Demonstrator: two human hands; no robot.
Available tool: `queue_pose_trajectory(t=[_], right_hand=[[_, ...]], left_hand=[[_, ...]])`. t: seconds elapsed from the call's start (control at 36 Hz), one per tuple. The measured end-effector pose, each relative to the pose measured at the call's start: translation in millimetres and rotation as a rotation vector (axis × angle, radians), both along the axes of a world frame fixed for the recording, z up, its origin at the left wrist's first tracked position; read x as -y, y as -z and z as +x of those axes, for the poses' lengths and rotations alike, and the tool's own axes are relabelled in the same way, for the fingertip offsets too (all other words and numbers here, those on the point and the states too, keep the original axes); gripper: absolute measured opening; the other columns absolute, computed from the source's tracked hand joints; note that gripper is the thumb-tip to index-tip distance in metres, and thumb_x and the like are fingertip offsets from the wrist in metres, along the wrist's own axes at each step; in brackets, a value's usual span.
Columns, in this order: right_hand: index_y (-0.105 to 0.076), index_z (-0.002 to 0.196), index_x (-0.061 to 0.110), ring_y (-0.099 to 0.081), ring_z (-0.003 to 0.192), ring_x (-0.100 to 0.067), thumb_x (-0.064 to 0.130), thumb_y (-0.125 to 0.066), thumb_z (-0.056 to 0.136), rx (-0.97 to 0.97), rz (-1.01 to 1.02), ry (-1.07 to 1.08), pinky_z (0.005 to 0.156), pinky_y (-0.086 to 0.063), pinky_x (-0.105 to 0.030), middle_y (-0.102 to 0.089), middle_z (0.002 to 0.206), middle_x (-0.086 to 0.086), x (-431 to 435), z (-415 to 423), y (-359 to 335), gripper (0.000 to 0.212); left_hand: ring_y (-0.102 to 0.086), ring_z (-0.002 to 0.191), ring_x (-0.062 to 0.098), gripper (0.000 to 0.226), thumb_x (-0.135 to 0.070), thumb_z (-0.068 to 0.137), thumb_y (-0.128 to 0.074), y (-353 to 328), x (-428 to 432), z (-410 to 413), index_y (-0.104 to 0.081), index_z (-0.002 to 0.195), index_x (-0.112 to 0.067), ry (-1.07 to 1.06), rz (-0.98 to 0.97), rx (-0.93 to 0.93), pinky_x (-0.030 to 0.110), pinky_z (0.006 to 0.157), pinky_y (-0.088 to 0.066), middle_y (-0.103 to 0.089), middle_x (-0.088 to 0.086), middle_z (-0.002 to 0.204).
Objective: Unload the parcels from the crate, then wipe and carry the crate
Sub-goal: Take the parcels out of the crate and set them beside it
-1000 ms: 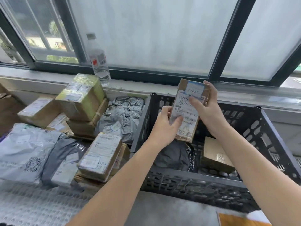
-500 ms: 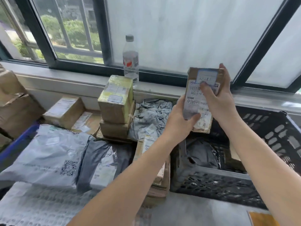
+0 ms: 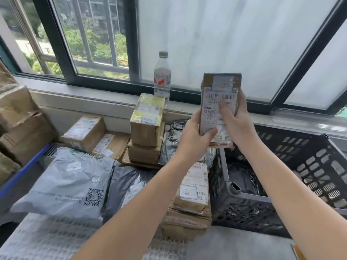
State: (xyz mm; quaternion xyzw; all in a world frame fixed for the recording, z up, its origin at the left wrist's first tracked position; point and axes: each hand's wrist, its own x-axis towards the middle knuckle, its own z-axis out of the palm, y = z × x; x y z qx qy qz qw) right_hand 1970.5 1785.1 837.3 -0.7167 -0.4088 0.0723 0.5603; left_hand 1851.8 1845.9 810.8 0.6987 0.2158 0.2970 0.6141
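Both hands, left hand (image 3: 195, 136) and right hand (image 3: 237, 121), grip flat taped cardboard parcel (image 3: 218, 102), glossy label, above perforated black plastic crate (image 3: 315, 166); crinkled grey polybag (image 3: 242, 177) inside crate.

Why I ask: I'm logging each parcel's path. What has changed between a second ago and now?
The labelled parcel, gripped by the left hand and right hand, moved left from above the crate's inside to over its left wall, toward the unloaded pile. Nothing was let go. The grey bag stays in the crate, the bottle on the sill.
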Motion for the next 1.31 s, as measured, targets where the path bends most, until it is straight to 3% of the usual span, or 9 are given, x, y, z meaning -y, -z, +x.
queue_pose_trajectory(t=[0.19,0.31,0.42,0.58,0.78,1.0,1.11,1.19,1.31], right_hand=[[-0.025,0.149,0.02,-0.059,0.119,-0.012,0.031,-0.049,0.101,-0.012,0.047,-0.115,0.094,-0.055,-0.037,-0.057,0.133,0.003,-3.3,-27.0,-9.8,0.055],[-0.025,0.148,0.018,-0.059,0.119,-0.013,0.032,-0.049,0.101,-0.035,0.052,-0.18,0.094,-0.055,-0.04,-0.057,0.133,0.003,-2.3,-42.7,-8.7,0.055],[-0.036,0.143,0.02,-0.061,0.109,0.001,0.031,-0.049,0.1,-0.103,0.066,-0.262,0.081,-0.056,-0.019,-0.061,0.122,0.014,2.8,-58.1,-1.7,0.046],[-0.038,0.139,0.027,-0.059,0.091,0.019,0.031,-0.043,0.102,-0.184,0.063,-0.346,0.069,-0.048,-0.005,-0.059,0.114,0.023,14.3,-83.6,1.2,0.037],[-0.037,0.143,0.031,-0.06,0.113,-0.007,0.046,-0.04,0.1,-0.155,-0.032,-0.353,0.095,-0.05,-0.033,-0.061,0.121,0.018,19.2,-102.5,3.9,0.046],[-0.042,0.123,0.034,-0.065,0.097,-0.002,0.038,-0.037,0.102,-0.211,-0.108,-0.361,0.071,-0.056,-0.017,-0.063,0.108,0.015,10.3,-128.1,13.2,0.022],[-0.045,0.126,0.03,-0.065,0.094,-0.003,0.037,-0.036,0.104,-0.171,-0.198,-0.337,0.07,-0.056,-0.017,-0.064,0.111,0.01,0.8,-142.5,17.7,0.025],[-0.049,0.128,0.022,-0.068,0.093,-0.011,0.035,-0.038,0.104,-0.205,-0.244,-0.3,0.072,-0.058,-0.024,-0.067,0.111,0.001,-9.8,-153.0,19.2,0.029],[-0.05,0.129,0.018,-0.068,0.093,-0.015,0.035,-0.038,0.105,-0.209,-0.296,-0.194,0.078,-0.058,-0.032,-0.067,0.107,0.0,-22.1,-162.9,23.7,0.032]], left_hand=[[-0.058,0.084,-0.02,0.061,-0.009,0.092,-0.065,-14.7,1.6,-34.9,-0.04,0.144,-0.029,-0.079,0.109,-0.042,0.008,0.076,-0.051,-0.057,-0.031,0.098],[-0.059,0.089,-0.018,0.06,-0.01,0.093,-0.064,-16.9,6.1,-56.0,-0.04,0.142,-0.035,-0.121,0.163,-0.079,0.005,0.077,-0.048,-0.059,-0.029,0.102],[-0.062,0.104,0.003,0.06,-0.024,0.092,-0.065,-12.2,13.6,-78.4,-0.036,0.127,-0.064,-0.205,0.256,-0.148,0.03,0.091,-0.054,-0.06,-0.019,0.12],[-0.061,0.101,0.005,0.064,-0.04,0.088,-0.064,-8.2,23.8,-109.2,-0.031,0.139,-0.061,-0.284,0.371,-0.238,0.039,0.088,-0.055,-0.059,-0.012,0.118],[-0.058,0.096,0.002,0.071,-0.056,0.079,-0.063,-5.9,20.7,-135.6,-0.03,0.142,-0.058,-0.33,0.417,-0.261,0.033,0.085,-0.054,-0.057,-0.011,0.114],[-0.051,0.1,-0.005,0.069,-0.044,0.088,-0.066,4.4,0.5,-158.5,-0.028,0.147,-0.05,-0.266,0.336,-0.283,-0.001,0.067,-0.04,-0.048,-0.006,0.119],[-0.059,0.104,0.002,0.069,-0.047,0.087,-0.067,15.2,-20.4,-171.4,-0.03,0.145,-0.05,-0.173,0.24,-0.274,0.013,0.076,-0.053,-0.053,-0.007,0.124],[-0.064,0.094,-0.002,0.066,-0.039,0.092,-0.064,10.1,-34.5,-181.8,-0.03,0.148,-0.042,-0.093,0.153,-0.27,0.011,0.064,-0.053,-0.055,-0.012,0.12],[-0.066,0.1,0.006,0.062,-0.038,0.094,-0.061,11.1,-52.0,-189.6,-0.032,0.148,-0.04,-0.027,0.072,-0.264,0.036,0.085,-0.059,-0.06,-0.009,0.12]])
